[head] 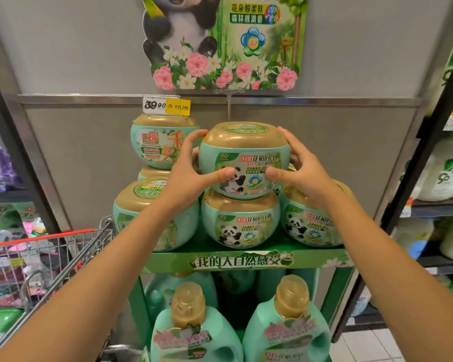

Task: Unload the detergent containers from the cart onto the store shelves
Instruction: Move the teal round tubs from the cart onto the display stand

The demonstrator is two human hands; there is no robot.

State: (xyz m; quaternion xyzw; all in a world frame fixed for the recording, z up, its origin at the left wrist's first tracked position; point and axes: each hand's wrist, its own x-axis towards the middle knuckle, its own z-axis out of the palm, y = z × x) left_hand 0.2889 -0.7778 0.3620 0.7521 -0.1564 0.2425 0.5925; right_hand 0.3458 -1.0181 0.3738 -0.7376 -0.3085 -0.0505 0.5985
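Note:
A round mint-green detergent tub [243, 152] with a gold lid and a panda label sits on top of another tub [239, 220] on the green display shelf [243, 261]. My left hand [191, 173] grips its left side and my right hand [298, 171] grips its right side, thumbs on the front label. More tubs of the same kind stand to the left [144, 212], to the right [311, 218] and at the back left [157, 142]. The shopping cart [45, 257] stands at the lower left.
Two green detergent bottles with gold caps [191, 327] [290, 317] stand on the lower shelf. A price tag [165, 105] and a panda sign [220, 43] hang above. A dark shelf rack with white bottles [439, 178] is at the right.

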